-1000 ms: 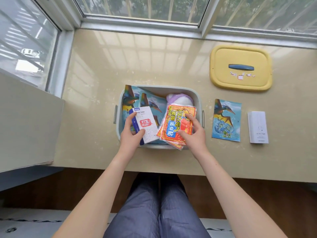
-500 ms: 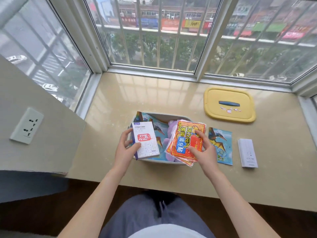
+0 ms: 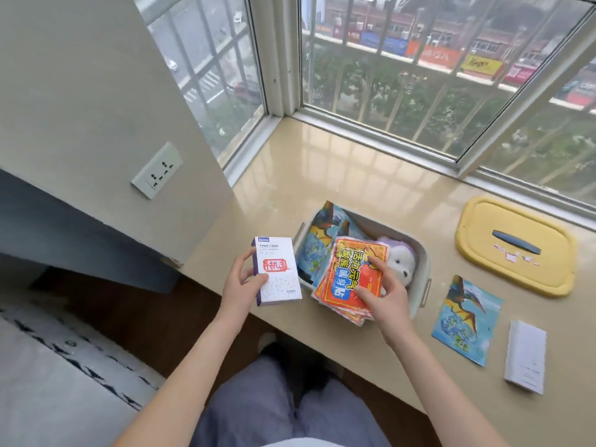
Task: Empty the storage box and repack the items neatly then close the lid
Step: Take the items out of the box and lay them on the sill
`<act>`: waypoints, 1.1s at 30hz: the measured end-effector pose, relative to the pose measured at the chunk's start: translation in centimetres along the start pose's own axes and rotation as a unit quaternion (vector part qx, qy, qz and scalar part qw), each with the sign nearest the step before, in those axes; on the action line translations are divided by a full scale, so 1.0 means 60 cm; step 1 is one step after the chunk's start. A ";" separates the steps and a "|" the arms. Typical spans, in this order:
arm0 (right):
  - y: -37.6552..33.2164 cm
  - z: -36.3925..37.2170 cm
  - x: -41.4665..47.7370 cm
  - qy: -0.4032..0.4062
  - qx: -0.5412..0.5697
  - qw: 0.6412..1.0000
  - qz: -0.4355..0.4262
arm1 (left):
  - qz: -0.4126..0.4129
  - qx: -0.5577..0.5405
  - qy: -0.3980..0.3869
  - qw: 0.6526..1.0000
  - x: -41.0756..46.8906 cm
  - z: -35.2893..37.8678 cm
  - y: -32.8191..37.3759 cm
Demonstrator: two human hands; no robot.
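left hand (image 3: 240,282) carried white box (image 3: 277,272) left, outside storage box (image 3: 418,296).

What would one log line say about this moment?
left hand: holds white box | right hand: holds orange packets over storage box | plush toy: inside | lid: off

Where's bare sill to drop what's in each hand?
White box in the left hand and orange packets in the right hand fit on bare sill behind the storage box up to the window frame, or left of it toward the wall. Right is crowded: yellow lid, dinosaur packet, second white box; only a narrow strip beside the storage box.
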State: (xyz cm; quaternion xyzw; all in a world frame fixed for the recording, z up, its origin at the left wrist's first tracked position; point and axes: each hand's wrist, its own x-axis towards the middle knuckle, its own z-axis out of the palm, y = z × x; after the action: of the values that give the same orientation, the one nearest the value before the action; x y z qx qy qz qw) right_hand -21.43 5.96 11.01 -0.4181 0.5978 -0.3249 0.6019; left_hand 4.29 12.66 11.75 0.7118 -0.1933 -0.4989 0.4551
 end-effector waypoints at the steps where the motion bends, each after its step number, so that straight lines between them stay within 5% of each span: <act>1: 0.001 0.014 0.000 -0.004 -0.004 1.000 -0.006 | -0.001 -0.002 0.006 1.000 0.001 -0.015 0.000; 19: 0.092 0.347 -0.058 0.038 0.019 0.999 0.028 | -0.042 0.138 -0.105 0.984 0.187 -0.335 -0.019; 33: 0.279 0.427 0.084 0.032 0.003 0.997 0.076 | -0.066 0.151 -0.134 0.977 0.351 -0.323 -0.171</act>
State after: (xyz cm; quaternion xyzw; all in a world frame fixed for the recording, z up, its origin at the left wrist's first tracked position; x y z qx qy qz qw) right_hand 2.49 11.76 -7.83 -0.3590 0.6457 -0.2935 0.6067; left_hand 28.62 11.33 -6.45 0.7103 -0.2779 -0.5839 0.2781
